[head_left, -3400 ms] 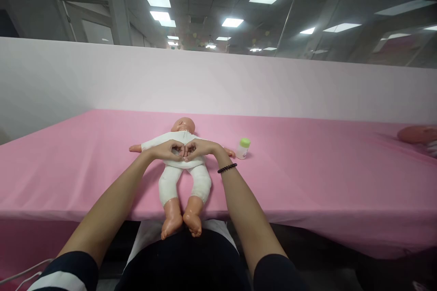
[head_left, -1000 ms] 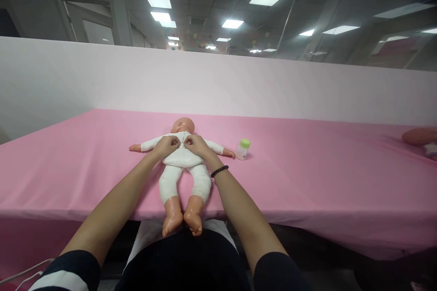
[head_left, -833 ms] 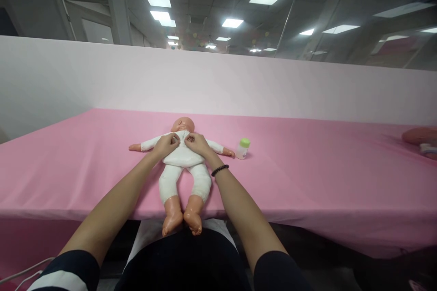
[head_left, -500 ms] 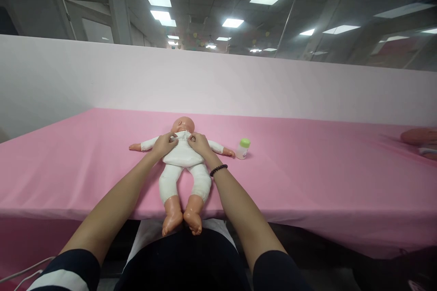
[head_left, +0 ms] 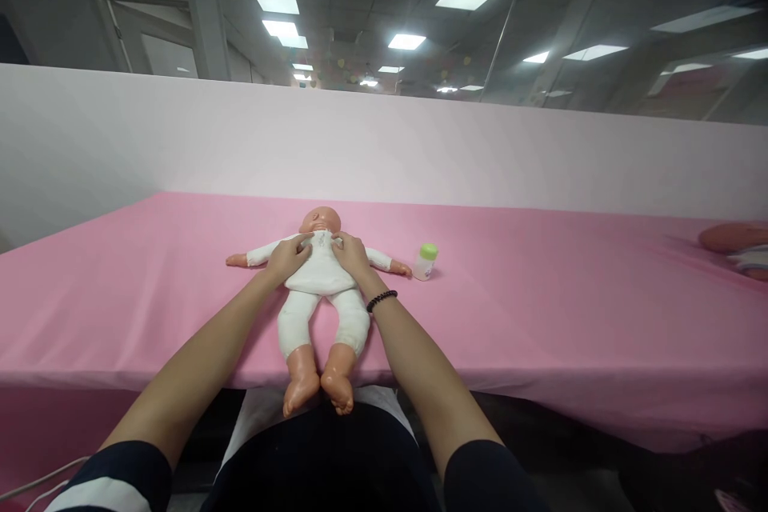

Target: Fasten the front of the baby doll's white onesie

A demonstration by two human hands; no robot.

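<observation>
A baby doll (head_left: 322,276) in a white cloth body lies on its back, its head away from me and its feet over the table's front edge. My left hand (head_left: 289,258) pinches the white cloth at the left of the doll's upper chest. At the right of the chest, my right hand (head_left: 351,254) is closed on the same cloth near the neck. The doll's arms stretch out to both sides. A small bottle with a green lid (head_left: 426,262) stands just beyond the doll's right-side hand.
Pink cloth covers the table (head_left: 540,296). Behind it runs a low white partition (head_left: 420,148). Part of another doll (head_left: 729,238) lies at the far right edge. White cables (head_left: 51,480) hang at the lower left.
The hands have spread very slightly at the doll's chest, and a little more of the cloth between them shows. The bottle stays beside the doll.
</observation>
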